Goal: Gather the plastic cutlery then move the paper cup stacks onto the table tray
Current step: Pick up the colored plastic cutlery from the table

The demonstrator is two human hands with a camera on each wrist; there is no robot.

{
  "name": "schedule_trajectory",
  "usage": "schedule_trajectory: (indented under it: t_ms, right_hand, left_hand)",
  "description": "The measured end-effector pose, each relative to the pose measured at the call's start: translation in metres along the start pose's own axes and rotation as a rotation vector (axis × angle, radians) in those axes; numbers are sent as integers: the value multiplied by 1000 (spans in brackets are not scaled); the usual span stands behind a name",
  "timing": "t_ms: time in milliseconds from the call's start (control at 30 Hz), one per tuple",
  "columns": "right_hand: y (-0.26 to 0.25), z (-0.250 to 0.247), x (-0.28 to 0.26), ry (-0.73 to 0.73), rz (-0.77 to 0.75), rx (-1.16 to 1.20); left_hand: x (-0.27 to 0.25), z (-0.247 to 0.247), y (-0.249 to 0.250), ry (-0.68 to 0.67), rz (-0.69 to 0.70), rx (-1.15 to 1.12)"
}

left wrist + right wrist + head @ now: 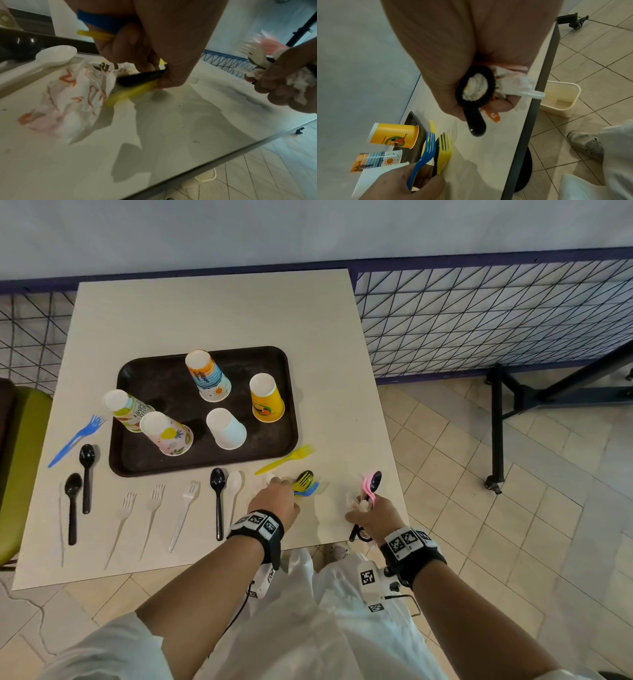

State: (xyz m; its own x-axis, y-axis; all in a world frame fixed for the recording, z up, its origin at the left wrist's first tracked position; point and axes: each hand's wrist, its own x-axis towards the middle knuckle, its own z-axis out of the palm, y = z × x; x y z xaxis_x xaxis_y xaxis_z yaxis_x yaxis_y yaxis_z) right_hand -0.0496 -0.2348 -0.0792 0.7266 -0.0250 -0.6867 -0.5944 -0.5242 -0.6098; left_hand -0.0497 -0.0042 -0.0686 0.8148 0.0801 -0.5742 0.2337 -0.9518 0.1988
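Note:
My left hand (274,501) grips a bundle of a yellow fork (444,152), a blue fork (426,148) and a black spoon handle (140,78) near the table's front edge. It hovers beside a crumpled wrapper (68,101). My right hand (373,515) holds pink spoons (368,486), a black spoon (476,121), a white fork and wadded napkin (475,88). Several upturned paper cups, among them a yellow cup (266,398) and a white cup (226,429), stand on the dark tray (137,460). Loose on the table lie a yellow fork (284,460), a white spoon (234,484), a black spoon (218,494), white forks (154,508) and a blue fork (78,436).
Two more black spoons (87,470) lie left of the tray. A cream bin (559,98) stands on the tiled floor under the table's right edge. A green seat (20,467) is at the left, a wire fence (479,320) behind.

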Motion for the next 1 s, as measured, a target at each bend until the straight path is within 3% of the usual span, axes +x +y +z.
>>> schedule_trajectory:
  t_ms: [300, 433, 600, 767, 1000]
  right_hand:
    - [-3, 2, 3, 0, 31, 99]
    - [-15, 4, 2, -15, -13, 221]
    - [-42, 7, -6, -138, -82, 350]
    - [-70, 6, -11, -214, -127, 498]
    - [-81, 2, -8, -131, -87, 579]
  left_hand:
    - [-7, -4, 5, 93, 95, 31]
    - [-6, -14, 14, 124, 123, -136]
    - [-11, -29, 33, -2, 142, -439]
    - [-23, -39, 46, -9, 235, -472]
    - [-32, -50, 53, -105, 348, -436]
